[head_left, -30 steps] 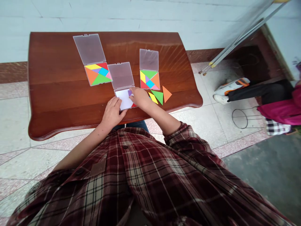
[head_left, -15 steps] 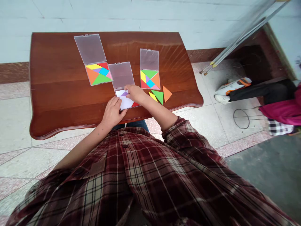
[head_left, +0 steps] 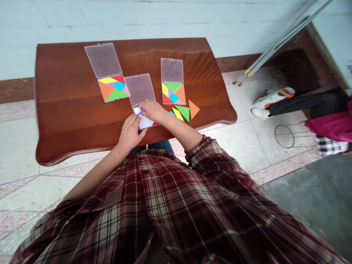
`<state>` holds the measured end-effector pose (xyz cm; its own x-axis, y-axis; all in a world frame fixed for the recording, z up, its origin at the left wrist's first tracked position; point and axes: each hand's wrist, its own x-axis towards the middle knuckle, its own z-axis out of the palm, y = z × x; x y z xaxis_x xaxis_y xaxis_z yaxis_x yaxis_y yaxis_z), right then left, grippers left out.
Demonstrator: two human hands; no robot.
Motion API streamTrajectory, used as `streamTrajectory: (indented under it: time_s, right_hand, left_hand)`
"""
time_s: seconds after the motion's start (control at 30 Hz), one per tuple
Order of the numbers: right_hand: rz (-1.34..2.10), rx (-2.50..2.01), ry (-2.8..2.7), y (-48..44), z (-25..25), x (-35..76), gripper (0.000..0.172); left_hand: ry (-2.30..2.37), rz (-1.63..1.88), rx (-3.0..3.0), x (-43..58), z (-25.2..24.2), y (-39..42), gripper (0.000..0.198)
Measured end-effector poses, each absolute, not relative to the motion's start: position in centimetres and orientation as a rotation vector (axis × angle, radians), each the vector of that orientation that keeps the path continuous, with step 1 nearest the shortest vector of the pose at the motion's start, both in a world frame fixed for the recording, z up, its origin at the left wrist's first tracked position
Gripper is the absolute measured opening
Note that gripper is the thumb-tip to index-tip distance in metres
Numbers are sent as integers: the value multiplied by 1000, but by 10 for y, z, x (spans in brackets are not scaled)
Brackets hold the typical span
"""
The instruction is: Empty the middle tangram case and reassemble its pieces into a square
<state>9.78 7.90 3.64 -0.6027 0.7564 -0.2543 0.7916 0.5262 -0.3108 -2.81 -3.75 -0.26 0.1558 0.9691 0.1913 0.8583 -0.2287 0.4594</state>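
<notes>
An open clear plastic case (head_left: 139, 89) lies near the front of the brown wooden table (head_left: 68, 110), its white tray (head_left: 145, 122) mostly bare, with a red piece (head_left: 156, 124) in one corner. My right hand (head_left: 152, 110) reaches across the tray and pinches a small purple piece (head_left: 141, 112) at the tray's upper left. My left hand (head_left: 130, 131) rests on the tray's left edge, fingers curled against it. Loose yellow (head_left: 177, 114), green (head_left: 184, 112) and orange (head_left: 193, 109) triangles lie just right of my right hand.
Two more open cases hold full coloured tangram sets, one at the back left (head_left: 112, 88), one to the right (head_left: 173, 92). On the floor to the right are a shoe (head_left: 271, 101), a wire ring stand (head_left: 286, 135), metal poles (head_left: 277, 46) and pink cloth (head_left: 332, 126).
My right hand has slid the purple piece leftward across the white tray, from its upper right to its upper left. My left hand has stayed at the tray's left edge.
</notes>
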Motion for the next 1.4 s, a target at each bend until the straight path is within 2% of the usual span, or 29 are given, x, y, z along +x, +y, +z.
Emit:
streamTrajectory:
  time_s: [0.17,0.43,0.57,0.8,1.07,1.23,1.4]
  right_hand:
    - [-649,1418,2624,78,38,95,20]
    - [-729,1588,2570,72,38,95,30]
    - [-633,1623,2587,70,33,97,32]
    - [-648,1569,2578,78,30,100,29]
    - [-815,1558,2626,70,41,109,14]
    - [-1039,1755,2768,72,38,153,15]
    - [-1147,2348,2598,90,27,239,18]
  left_hand:
    - [1786,676,2174,-29,-4,-37,52]
    - [1793,659,2149,-28,-2,-38,52]
    - [1787,651,2158,-28,-3,-38,53]
    - [1797,649,2207,-30,-8,-37,49]
    - [1783,615,2218,-30,-6,-38,44]
    - [1764,640,2208,-31,-8,-37,41]
    - [1768,646,2212,-30,-6,-37,40]
